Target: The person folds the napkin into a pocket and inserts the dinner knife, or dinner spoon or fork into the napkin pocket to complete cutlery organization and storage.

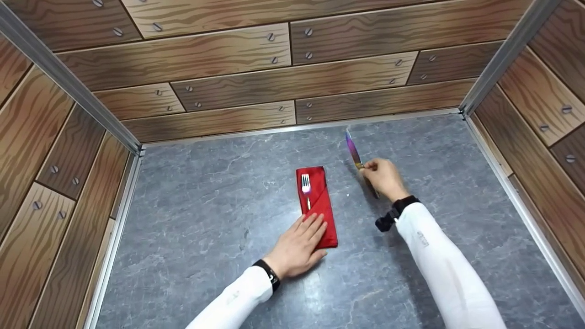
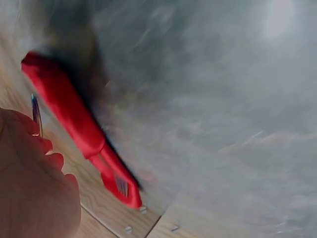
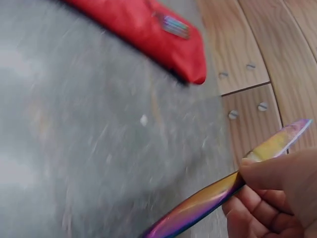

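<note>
While pinching an iridescent knife by its handle, right hand hovers right of the red napkin, blade pointing far. Left hand flat, fingers straight on the napkin's near end; fork tucked inside, on grey tabletop.

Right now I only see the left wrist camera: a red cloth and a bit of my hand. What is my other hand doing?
Observer: Your right hand grips a rainbow-coloured knife, blade pointing away from you.
Operator: Is the knife touching the red cloth?
Observer: No. In the head view it is off to the right of the red napkin, with bare grey table between them.
Operator: Is something tucked in the cloth?
Observer: Yes, a fork sits in the napkin's fold, tines pointing toward the far wall.
Operator: And my left hand?
Observer: Your left hand lies flat on the napkin's near end, fingers straight.
</note>
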`<state>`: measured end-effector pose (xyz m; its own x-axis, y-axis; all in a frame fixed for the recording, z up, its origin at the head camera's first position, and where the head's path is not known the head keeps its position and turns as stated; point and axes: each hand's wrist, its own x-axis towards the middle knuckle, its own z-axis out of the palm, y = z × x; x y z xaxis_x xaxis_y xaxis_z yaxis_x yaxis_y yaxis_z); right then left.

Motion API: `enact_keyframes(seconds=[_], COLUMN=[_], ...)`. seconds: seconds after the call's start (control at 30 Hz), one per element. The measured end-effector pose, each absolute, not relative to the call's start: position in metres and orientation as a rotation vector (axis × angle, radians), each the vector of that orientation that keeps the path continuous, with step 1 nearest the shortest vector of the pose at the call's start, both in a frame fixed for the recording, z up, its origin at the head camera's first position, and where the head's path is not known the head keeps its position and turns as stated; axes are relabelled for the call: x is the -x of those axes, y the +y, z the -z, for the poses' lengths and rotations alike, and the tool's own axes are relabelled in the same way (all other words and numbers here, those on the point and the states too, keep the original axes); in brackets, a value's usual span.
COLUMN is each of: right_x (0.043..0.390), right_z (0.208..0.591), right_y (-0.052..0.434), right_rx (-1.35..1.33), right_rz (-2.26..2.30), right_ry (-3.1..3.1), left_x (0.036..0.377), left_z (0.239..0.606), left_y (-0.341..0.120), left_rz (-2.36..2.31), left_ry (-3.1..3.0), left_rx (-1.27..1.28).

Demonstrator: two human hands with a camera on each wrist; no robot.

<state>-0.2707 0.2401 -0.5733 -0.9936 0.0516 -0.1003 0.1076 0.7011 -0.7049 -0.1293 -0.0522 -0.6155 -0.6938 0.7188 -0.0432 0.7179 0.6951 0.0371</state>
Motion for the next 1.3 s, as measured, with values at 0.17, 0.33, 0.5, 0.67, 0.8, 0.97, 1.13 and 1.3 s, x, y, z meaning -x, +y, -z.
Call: enact_keyframes(seconds=[0.17,0.33,0.5,0.67,0.8,0.97,1.13,1.3], right_x=[0.277,0.284,0.287,0.291,0.295,0.298,0.298,0.296], right_z=[0.566,0.561,0.558,0.563,0.567,0.575,0.582,0.584], right_y=[0.227,0.21,0.187,0.166,0.154,0.143,0.138,0.138], right_rx=[-0.154,-0.211,-0.256,-0.242,-0.206,-0.166,-0.15,-0.125], right_rz=[1.386,1.617,1.819,1.879,1.821,1.747,1.654,1.569], right_ry=[2.79,2.629,2.424,2.332,2.389,2.46,2.484,2.49], left_x=[0.116,0.108,0.103,0.1,0.098,0.097,0.097,0.096], left_z=[0.621,0.623,0.626,0.63,0.632,0.633,0.632,0.631], left_y=[-0.058,-0.063,-0.069,-0.072,-0.072,-0.07,-0.07,-0.069], left_rz=[0.021,0.065,0.103,0.112,0.125,0.135,0.144,0.191], left_ry=[2.814,2.795,2.817,2.83,2.812,2.799,2.802,2.795], left_rx=[-1.225,-1.249,-1.294,-1.322,-1.315,-1.293,-1.302,-1.278])
